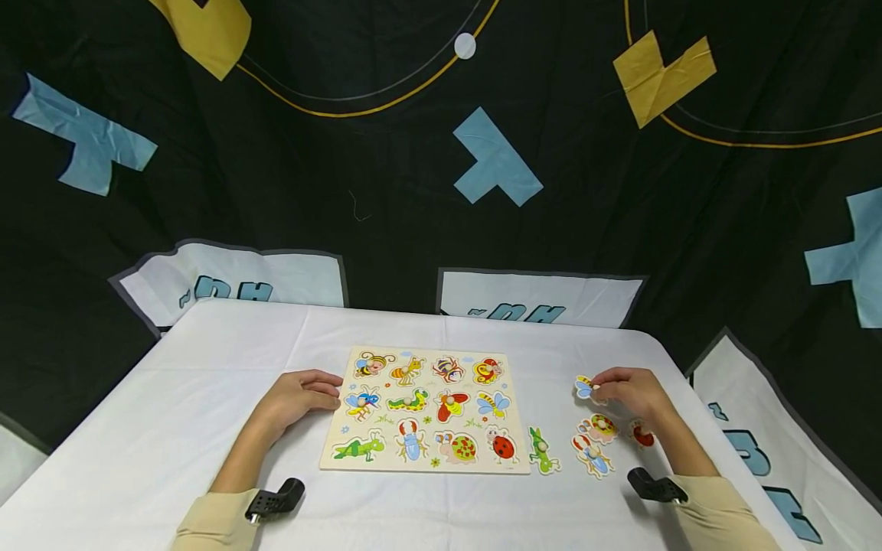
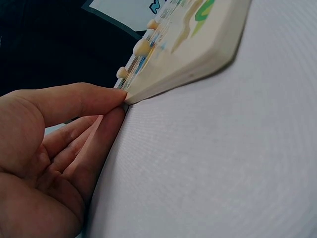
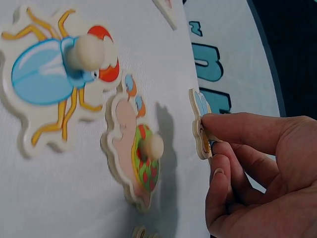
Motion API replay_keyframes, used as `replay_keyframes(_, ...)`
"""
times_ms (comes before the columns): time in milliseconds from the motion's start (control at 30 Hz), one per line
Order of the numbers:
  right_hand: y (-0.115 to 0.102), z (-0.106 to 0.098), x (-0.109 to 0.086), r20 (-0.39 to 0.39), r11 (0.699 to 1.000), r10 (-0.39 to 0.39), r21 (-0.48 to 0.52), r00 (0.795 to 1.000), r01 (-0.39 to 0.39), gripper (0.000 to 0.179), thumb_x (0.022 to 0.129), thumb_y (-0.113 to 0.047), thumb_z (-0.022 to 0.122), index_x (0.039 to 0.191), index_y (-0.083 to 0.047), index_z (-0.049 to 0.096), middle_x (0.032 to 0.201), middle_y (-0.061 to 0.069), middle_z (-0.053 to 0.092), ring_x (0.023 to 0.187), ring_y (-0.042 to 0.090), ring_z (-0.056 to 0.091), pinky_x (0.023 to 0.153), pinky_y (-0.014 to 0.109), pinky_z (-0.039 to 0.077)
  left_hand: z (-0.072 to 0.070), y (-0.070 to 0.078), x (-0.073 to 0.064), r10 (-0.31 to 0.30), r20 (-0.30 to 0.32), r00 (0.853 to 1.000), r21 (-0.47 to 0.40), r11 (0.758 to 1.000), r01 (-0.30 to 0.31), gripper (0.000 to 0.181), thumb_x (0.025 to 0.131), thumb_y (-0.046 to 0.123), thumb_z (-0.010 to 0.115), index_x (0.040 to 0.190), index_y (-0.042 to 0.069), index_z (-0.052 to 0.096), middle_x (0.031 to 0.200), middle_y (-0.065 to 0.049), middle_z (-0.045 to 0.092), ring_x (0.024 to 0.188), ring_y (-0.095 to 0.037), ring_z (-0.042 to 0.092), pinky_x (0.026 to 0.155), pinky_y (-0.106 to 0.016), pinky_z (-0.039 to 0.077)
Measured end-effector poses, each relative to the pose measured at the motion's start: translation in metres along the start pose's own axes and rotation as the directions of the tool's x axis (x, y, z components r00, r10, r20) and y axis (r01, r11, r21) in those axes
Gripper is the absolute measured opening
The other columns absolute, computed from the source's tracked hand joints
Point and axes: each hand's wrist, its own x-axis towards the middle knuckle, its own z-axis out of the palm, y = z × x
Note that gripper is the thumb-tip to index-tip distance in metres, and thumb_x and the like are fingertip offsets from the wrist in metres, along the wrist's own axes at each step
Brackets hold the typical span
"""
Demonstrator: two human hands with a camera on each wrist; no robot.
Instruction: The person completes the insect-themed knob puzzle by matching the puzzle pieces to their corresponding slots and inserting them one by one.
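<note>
My left hand (image 1: 301, 402) is at the left edge of a wooden insect peg puzzle board (image 1: 427, 470). Thumb and a finger pinch that edge in the left wrist view. Over the table's right side, my right hand (image 1: 632, 389) pinches a dragonfly puzzle piece (image 3: 200, 126) with blue wings between thumb and fingers. Below this hand lie a snail piece (image 3: 124, 124), a blue beetle piece (image 3: 42, 74) and a ladybug piece (image 1: 642, 435), partly covered by the wrist. A green grasshopper piece (image 1: 540, 451) lies beside the board's lower right corner.
A white cloth (image 1: 386, 513) covers the table. Several knobbed pieces, such as a caterpillar (image 1: 408, 401), sit in the board; its bottom row shows pictures without knobs. Behind the table hangs a black curtain (image 1: 310, 191) with blue and yellow patches.
</note>
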Motion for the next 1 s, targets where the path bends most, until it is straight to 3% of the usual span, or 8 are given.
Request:
replay_keyframes(400, -0.022, 0.022, -0.002, 0.019, 0.996, -0.084, -0.035, 0.996, 0.085, 0.026, 0.083, -0.02, 0.078, 0.106, -0.006, 0.075, 0.117, 0.014, 0.071, 0.103, 0.026, 0.056, 0.081, 0.037, 0.043, -0.001, 0.002, -0.002, -0.013, -0.004, 1.0, 0.019, 1.0, 0.013, 0.045, 0.077, 0.013, 0.083, 0.12, 0.004, 0.071, 0.093, -0.001, 0.077, 0.085, -0.011, 0.067, 0.08, -0.026, 0.046)
replay_keyframes(800, -0.034, 0.048, -0.001, 0.038, 0.997, -0.071, -0.021, 0.997, 0.072, 0.023, 0.079, -0.019, 0.082, 0.098, -0.009, 0.077, 0.097, 0.004, 0.074, 0.09, 0.023, 0.057, 0.076, 0.036, 0.043, -0.001, 0.001, -0.001, 0.004, 0.014, 1.0, 0.009, 1.0, -0.004, 0.047, 0.077, 0.013, 0.083, 0.121, 0.002, 0.07, 0.096, -0.004, 0.077, 0.086, -0.01, 0.067, 0.079, -0.026, 0.048)
replay_keyframes(1000, -0.039, 0.058, 0.001, 0.047, 0.994, -0.109, -0.016, 0.993, 0.11, 0.021, 0.077, -0.018, 0.082, 0.095, -0.008, 0.077, 0.088, 0.001, 0.073, 0.085, 0.022, 0.056, 0.075, 0.035, 0.043, -0.002, 0.0, 0.0, 0.015, 0.021, 1.0, 0.01, 1.0, -0.015, 0.048, 0.077, 0.013, 0.083, 0.122, 0.002, 0.07, 0.097, -0.005, 0.077, 0.086, -0.009, 0.067, 0.079, -0.026, 0.048)
